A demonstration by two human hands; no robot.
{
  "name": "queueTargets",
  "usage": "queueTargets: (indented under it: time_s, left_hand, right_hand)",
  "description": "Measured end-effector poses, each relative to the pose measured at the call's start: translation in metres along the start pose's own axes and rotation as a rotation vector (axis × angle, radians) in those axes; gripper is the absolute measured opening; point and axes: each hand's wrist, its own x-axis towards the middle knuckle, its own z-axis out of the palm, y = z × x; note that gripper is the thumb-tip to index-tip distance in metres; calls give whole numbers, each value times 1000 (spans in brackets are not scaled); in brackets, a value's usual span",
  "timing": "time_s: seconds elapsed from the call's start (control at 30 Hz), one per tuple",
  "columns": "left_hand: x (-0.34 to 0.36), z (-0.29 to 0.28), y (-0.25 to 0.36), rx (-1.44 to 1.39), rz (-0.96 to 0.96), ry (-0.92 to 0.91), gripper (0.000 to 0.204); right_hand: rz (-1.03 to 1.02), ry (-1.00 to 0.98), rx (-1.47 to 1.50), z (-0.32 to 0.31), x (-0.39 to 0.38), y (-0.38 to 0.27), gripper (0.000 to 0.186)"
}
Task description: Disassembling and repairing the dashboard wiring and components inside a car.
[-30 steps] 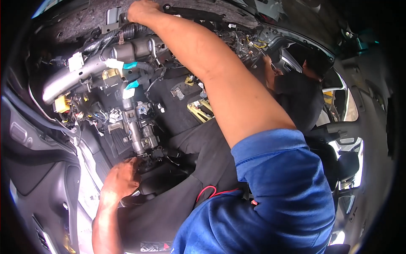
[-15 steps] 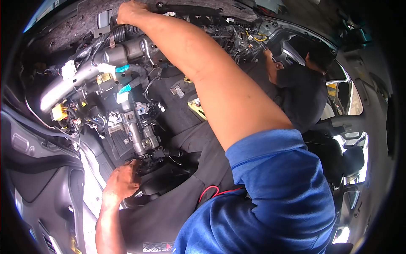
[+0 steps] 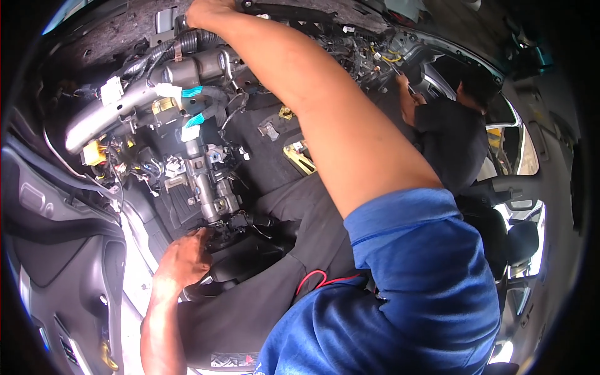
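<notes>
My right hand (image 3: 209,9) reaches far up to the bare firewall at the top of the stripped car interior, its fingers closed round the end of a black bar (image 3: 294,9). My left hand (image 3: 184,259) rests low down, fingers curled against the black parts at the lower end of the bare steering column (image 3: 203,187). How firmly it grips them is hidden. A silver cross tube (image 3: 106,115) with bundled wires and white connectors runs left of the column.
Another person in dark clothes (image 3: 450,131) works at the far side, one hand up at the wiring. A grey door panel (image 3: 56,250) is at left. A red wire (image 3: 312,278) lies across my dark trousers. A yellow bracket (image 3: 300,159) sits on the black floor mat.
My right hand has shifted slightly left along the firewall and the view has tilted with it. My left hand has stayed at the column's lower end.
</notes>
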Motion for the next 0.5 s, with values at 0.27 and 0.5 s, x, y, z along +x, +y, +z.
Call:
queueTargets:
  time_s: [0.27, 0.5]
  left_hand:
    - [2, 0, -3, 18, -62, -60, 53]
    - [-13, 2, -5, -67, -124, -26, 53]
  right_hand:
    - [39, -39, -15, -6, -3, 4, 33]
    - [-4, -67, 47, 9, -7, -18, 32]
